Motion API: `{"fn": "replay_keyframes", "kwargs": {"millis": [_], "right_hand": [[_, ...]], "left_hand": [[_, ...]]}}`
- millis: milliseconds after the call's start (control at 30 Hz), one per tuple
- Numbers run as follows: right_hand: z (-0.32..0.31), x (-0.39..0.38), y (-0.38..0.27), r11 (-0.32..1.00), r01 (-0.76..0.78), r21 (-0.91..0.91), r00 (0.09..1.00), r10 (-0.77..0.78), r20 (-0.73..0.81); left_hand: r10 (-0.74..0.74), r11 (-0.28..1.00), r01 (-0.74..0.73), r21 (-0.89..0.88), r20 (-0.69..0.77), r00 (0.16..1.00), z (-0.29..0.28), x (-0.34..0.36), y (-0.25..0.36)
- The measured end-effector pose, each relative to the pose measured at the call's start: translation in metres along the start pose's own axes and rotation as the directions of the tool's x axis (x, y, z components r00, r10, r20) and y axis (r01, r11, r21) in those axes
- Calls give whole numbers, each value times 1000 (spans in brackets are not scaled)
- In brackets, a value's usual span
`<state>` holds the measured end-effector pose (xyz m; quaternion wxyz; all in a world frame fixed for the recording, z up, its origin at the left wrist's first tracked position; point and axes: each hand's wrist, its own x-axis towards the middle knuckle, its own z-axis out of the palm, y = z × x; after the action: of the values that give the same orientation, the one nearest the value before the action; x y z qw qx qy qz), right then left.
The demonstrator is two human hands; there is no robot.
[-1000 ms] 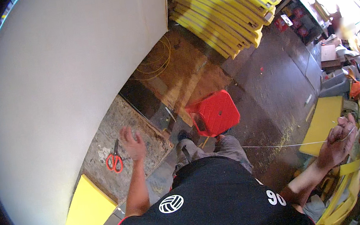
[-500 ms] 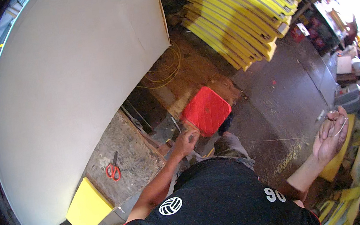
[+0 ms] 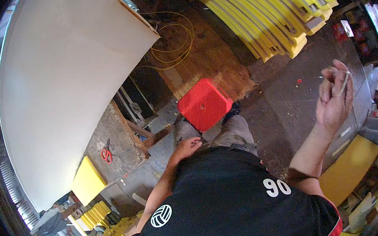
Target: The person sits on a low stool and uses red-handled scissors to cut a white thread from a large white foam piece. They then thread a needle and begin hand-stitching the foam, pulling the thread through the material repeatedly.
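Observation:
My left hand [image 3: 188, 148] is low over my left thigh, its fingers curled together. Whatever may be in them is too small to make out. Out to the right, my right hand [image 3: 332, 98] is raised well away from my body. Its fingers are closed round a thin, pale curved rod [image 3: 344, 82], which looks like a bent needle. Between and beyond my hands a red plastic stool [image 3: 204, 105] stands in front of my knees, nearest to my left hand.
A large whitish panel [image 3: 65, 85] fills the left side. Red-handled scissors [image 3: 106, 155] lie on a worn wooden bench [image 3: 125, 147] beside a yellow foam block [image 3: 87, 180]. Yellow padded slabs [image 3: 266, 17] are stacked at the far right. A yellow cord [image 3: 189, 49] is coiled ahead.
My right hand has risen farther forward with the curved rod. The thread that stretched leftward from it no longer shows. My left hand has drawn back from the stool's edge to my thigh.

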<state>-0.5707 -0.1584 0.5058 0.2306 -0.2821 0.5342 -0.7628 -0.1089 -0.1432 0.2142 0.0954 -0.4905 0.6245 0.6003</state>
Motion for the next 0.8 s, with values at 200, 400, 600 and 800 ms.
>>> {"fn": "replay_keyframes", "kwargs": {"millis": [200, 400, 600, 800], "right_hand": [[3, 21, 11, 998, -35, 47, 996, 31, 89], [2, 24, 10, 998, -34, 53, 992, 27, 126], [13, 23, -21, 972, -71, -224, 994, 87, 61], [51, 18, -39, 989, 47, -140, 989, -26, 149]], "left_hand": [[45, 998, -47, -48, -49, 998, 5, 17, 17], [50, 998, -49, 27, -13, 999, -10, 35, 40], [133, 982, -151, 111, 150, 980, -24, 61, 74], [-20, 971, 105, -213, 370, 929, -65, 109, 7]]}}
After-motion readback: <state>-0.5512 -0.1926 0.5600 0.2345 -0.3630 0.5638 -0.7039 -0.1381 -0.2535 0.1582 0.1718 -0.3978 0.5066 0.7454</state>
